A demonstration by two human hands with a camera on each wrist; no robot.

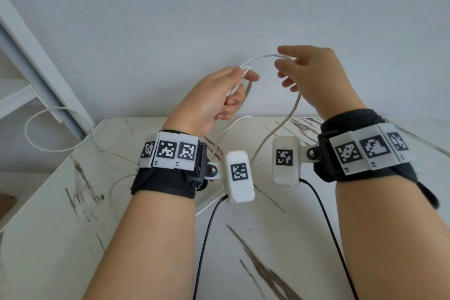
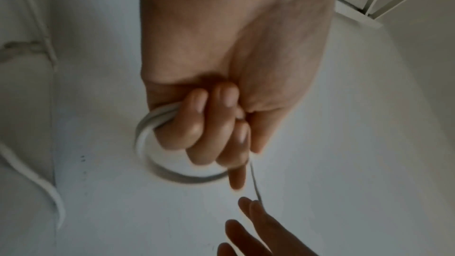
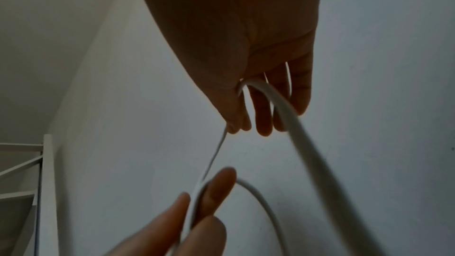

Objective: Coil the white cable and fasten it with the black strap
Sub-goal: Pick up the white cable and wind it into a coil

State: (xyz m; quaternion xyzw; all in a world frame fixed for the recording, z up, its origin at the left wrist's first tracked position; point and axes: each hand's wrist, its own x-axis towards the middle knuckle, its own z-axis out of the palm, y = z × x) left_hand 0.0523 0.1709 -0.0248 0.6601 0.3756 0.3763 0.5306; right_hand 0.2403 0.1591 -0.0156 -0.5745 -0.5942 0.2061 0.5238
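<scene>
Head view: left hand (image 1: 214, 97) is raised over the far edge of the marble table (image 1: 280, 238), fingers curled round a few small loops of the white cable (image 1: 258, 58). Right hand (image 1: 314, 73) is level with it, just beside it on the right, fingers pinching the free run. A short arc of cable spans between the two hands, so the next loop lies right-to-left toward the left hand. From the right hand the slack drops to the table and runs back under the wrists; more cable trails off the left edge near a white shelf frame (image 1: 36, 75). Black camera leads (image 1: 207, 238) cross the tabletop below. Black strap not seen anywhere.

Left wrist view: left hand (image 2: 214, 124) closed on the bundle, coil (image 2: 147, 133) sticking out below the fingers; right fingertips (image 2: 248, 207) near, touching the strand.

Right wrist view: dim. Right hand (image 3: 258, 85) loosely curled, cable (image 3: 283, 108) passing through the fingers; left fingers (image 3: 211, 192) hold the loops below. Likely mid-coiling, much slack left; table edge may snag it.
</scene>
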